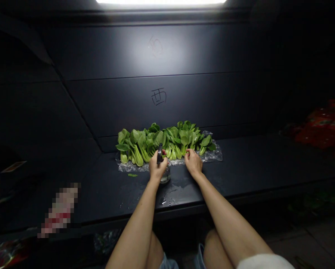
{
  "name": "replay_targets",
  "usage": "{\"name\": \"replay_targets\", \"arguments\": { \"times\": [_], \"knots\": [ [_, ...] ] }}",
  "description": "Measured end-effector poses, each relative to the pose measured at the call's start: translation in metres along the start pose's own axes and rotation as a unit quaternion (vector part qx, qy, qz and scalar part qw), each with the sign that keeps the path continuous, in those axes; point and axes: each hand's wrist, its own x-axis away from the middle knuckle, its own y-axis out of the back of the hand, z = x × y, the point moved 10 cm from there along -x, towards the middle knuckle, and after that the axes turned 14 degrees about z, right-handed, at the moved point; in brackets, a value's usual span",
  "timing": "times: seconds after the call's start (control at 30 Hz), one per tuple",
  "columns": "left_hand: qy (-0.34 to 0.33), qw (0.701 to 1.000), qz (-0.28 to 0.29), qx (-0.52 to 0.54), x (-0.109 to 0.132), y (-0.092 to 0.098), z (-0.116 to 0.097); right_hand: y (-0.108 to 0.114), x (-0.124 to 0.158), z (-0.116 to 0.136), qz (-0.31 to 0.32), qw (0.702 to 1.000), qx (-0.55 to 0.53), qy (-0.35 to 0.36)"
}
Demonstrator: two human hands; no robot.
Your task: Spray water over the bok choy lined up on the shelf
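Note:
Several heads of bok choy (pixel 139 145) lie in a row on clear plastic wrap (pixel 216 152), leaves toward the back panel and pale stems toward me. My left hand (pixel 156 168) is closed around the black-topped neck of a clear spray bottle (pixel 165 176), held upright in front of the row. The hand covers part of the bottle. My right hand (pixel 194 163) is at the stems on the right side, its fingers bent against the base of one bok choy; the fingertips are partly hidden, so I cannot tell how firmly they grip.
A dark shelf (pixel 240 164) with water drops near its front edge carries the row. A loose green leaf (pixel 133 175) lies at the left front. Red packages (pixel 321 127) are piled at the far right. A blurred-out item (pixel 61 209) lies at the left.

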Motion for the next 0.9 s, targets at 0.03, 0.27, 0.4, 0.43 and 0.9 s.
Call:
{"name": "replay_targets", "arguments": {
  "times": [0.03, 0.27, 0.4, 0.43, 0.9],
  "knots": [
    [0.001, 1.000, 0.004, -0.006, 0.000, -0.002, 0.000, 0.000, 0.000, -0.001, -0.002, 1.000, -0.002, 0.001],
    [-0.005, 1.000, 0.016, -0.025, -0.001, -0.016, -0.003, 0.002, 0.000, -0.006, -0.013, 1.000, -0.019, 0.009],
    [-0.008, 1.000, 0.009, -0.019, -0.001, -0.019, -0.002, 0.004, 0.001, -0.009, -0.014, 1.000, -0.023, 0.006],
    [-0.007, 1.000, 0.009, -0.020, -0.001, -0.020, -0.001, 0.004, 0.001, -0.010, -0.013, 1.000, -0.022, 0.004],
    [-0.014, 0.999, 0.016, -0.043, -0.002, -0.021, -0.001, -0.002, -0.001, -0.015, -0.001, 1.000, 0.006, -0.013]
  ]
}}
